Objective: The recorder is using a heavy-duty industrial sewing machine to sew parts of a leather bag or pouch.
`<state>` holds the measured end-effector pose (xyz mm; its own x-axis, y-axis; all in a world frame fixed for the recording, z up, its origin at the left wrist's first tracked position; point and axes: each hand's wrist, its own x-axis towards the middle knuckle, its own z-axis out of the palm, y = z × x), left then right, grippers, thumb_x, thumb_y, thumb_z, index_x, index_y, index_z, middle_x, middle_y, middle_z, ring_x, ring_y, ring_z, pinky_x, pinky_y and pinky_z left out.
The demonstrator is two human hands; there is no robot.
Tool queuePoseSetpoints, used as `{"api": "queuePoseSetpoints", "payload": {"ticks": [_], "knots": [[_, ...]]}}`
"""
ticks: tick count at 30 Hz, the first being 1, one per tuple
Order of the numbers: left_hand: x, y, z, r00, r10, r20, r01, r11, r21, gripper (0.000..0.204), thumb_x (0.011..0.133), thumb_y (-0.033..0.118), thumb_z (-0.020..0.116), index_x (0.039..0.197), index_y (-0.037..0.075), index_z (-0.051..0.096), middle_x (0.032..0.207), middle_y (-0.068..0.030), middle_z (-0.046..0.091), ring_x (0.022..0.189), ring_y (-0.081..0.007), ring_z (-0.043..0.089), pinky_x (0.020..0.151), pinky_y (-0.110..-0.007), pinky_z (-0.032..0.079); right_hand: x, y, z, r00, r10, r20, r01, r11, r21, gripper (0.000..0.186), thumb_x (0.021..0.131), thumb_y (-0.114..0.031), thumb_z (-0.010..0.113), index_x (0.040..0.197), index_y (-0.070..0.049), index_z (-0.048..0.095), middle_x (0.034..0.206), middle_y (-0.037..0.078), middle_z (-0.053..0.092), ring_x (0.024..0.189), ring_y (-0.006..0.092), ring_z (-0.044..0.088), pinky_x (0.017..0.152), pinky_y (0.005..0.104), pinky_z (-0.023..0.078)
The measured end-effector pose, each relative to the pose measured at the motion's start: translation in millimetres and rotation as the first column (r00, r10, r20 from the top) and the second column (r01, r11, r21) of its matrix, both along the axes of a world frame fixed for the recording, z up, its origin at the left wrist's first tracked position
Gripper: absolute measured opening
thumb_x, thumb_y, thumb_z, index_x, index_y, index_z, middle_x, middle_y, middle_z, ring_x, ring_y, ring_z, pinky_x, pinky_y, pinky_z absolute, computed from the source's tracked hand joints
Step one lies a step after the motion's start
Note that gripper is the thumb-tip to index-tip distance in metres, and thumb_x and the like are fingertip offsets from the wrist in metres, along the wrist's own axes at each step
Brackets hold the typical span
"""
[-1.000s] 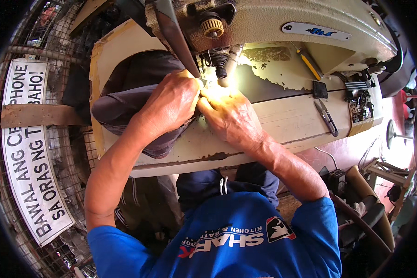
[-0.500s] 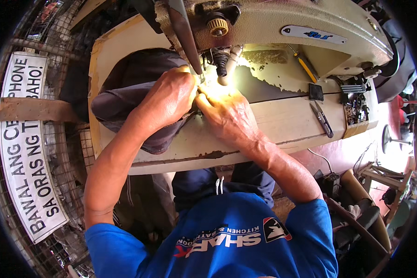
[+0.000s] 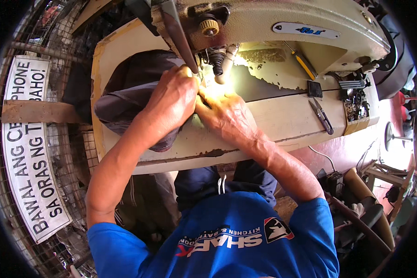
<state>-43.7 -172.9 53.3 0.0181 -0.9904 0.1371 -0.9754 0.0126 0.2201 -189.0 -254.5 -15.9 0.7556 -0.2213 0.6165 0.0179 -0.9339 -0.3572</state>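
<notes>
A sewing machine [image 3: 264,44] stands over a pale work table, its lamp throwing strong glare around the needle area. Dark fabric [image 3: 127,95], folded and bulky, lies left of the needle and runs beneath my left wrist. My left hand [image 3: 177,96] is closed on its edge just in front of the presser area, fingers curled. Close against it, my right hand [image 3: 229,116] pinches at the same edge, thumb toward the left hand. Glare and the hands themselves hide the fingertips, the needle and the stitched spot.
On the table's right lie a yellow-handled screwdriver [image 3: 303,65], a small black block [image 3: 314,89], thread snips [image 3: 321,116] and a tray of small metal parts [image 3: 356,109]. A wire mesh [image 3: 76,185] with a white sign [image 3: 30,171] borders the left side.
The view has shifted slightly. My left hand has tilted a little, and my right thumb sits closer to it. Less fabric shows below my left wrist.
</notes>
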Motion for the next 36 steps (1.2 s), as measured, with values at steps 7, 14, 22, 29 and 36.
{"api": "queuePoseSetpoints", "payload": {"ticks": [7, 14, 22, 29, 36], "knots": [[6, -1, 2, 0.997, -0.028, 0.073, 0.020, 0.994, 0.104, 0.013, 0.084, 0.007, 0.059, 0.095, 0.000, 0.062, 0.091, -0.0209, 0.061, 0.090, -0.0392, 0.060, 0.084, -0.048, 0.047, -13, -4, -10, 0.995, 0.050, -0.082, -0.051, 0.998, -0.020, 0.020, 0.077, -0.012, 0.061, 0.095, -0.002, 0.062, 0.100, 0.013, 0.063, 0.090, 0.0304, 0.065, 0.076, 0.0401, 0.054], [8, 5, -2, 0.999, -0.044, 0.009, 0.043, 0.999, 0.032, 0.018, 0.089, 0.010, 0.061, 0.104, 0.002, 0.059, 0.095, -0.0207, 0.058, 0.090, -0.0421, 0.059, 0.083, -0.049, 0.047, -41, -7, 40, 0.982, 0.077, -0.175, -0.084, 0.996, -0.032, 0.038, 0.076, -0.012, 0.062, 0.113, 0.000, 0.063, 0.108, 0.015, 0.063, 0.090, 0.0284, 0.065, 0.079, 0.0377, 0.053], [-9, 6, -7, 0.998, 0.040, 0.057, -0.032, 0.989, -0.142, 0.009, 0.075, 0.001, 0.065, 0.082, 0.000, 0.060, 0.082, -0.0199, 0.058, 0.085, -0.0380, 0.059, 0.080, -0.046, 0.048, -182, -201, 49, 0.687, -0.639, -0.346, 0.613, 0.765, -0.195, 0.036, 0.081, -0.004, 0.063, 0.116, -0.002, 0.063, 0.112, 0.014, 0.065, 0.094, 0.0253, 0.064, 0.080, 0.0373, 0.052], [-3, 2, 10, 0.984, 0.046, 0.171, -0.052, 0.998, 0.029, 0.020, 0.085, 0.015, 0.068, 0.096, 0.000, 0.062, 0.094, -0.0219, 0.059, 0.089, -0.0412, 0.059, 0.082, -0.049, 0.048, -200, -248, -6, 0.605, -0.625, -0.493, 0.621, 0.758, -0.199, 0.037, 0.081, -0.003, 0.063, 0.118, 0.000, 0.061, 0.118, 0.015, 0.062, 0.103, 0.0259, 0.062, 0.085, 0.0378, 0.051], [6, -10, 28, 0.989, 0.071, 0.127, -0.102, 0.959, 0.264, 0.025, 0.085, 0.021, 0.064, 0.098, -0.001, 0.067, 0.098, -0.0260, 0.066, 0.091, -0.0431, 0.063, 0.082, -0.049, 0.050, -141, -69, 99, 0.929, -0.305, -0.211, 0.259, 0.941, -0.219, 0.038, 0.082, -0.002, 0.063, 0.119, 0.001, 0.058, 0.124, 0.016, 0.060, 0.111, 0.0265, 0.059, 0.091, 0.0382, 0.050]]}}
